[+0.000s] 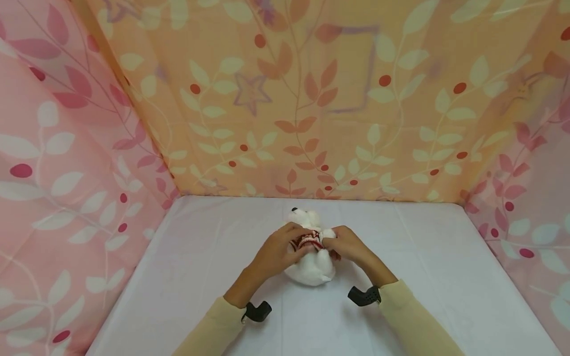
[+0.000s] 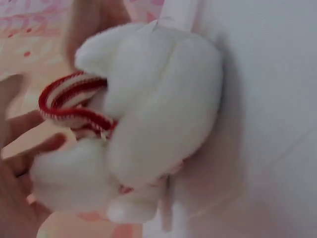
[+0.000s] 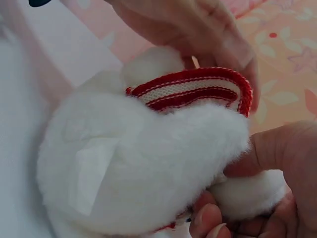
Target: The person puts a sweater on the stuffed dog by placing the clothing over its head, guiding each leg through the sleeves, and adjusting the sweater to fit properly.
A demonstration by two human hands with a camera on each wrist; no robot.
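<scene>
A small white plush toy (image 1: 310,264) lies on the white table (image 1: 178,257), wearing a red-and-white knitted garment (image 1: 309,241). My left hand (image 1: 278,249) grips the toy's left side, fingers on the garment's edge. My right hand (image 1: 345,245) pinches the garment and the toy from the right. In the left wrist view the plush toy (image 2: 158,124) fills the frame, its striped garment (image 2: 74,106) bunched by my fingertips (image 2: 47,146). In the right wrist view the garment's hem (image 3: 195,91) sits pulled up over the plush toy's body (image 3: 138,168); my thumb (image 3: 277,148) presses the fur.
Leaf-patterned cloth walls enclose the table: orange at the back (image 1: 311,99), pink on the left (image 1: 67,173) and right (image 1: 525,198). A white fabric tag (image 3: 91,173) shows on the toy's fur. Black wrist-camera mounts (image 1: 364,295) sit at both cream sleeves.
</scene>
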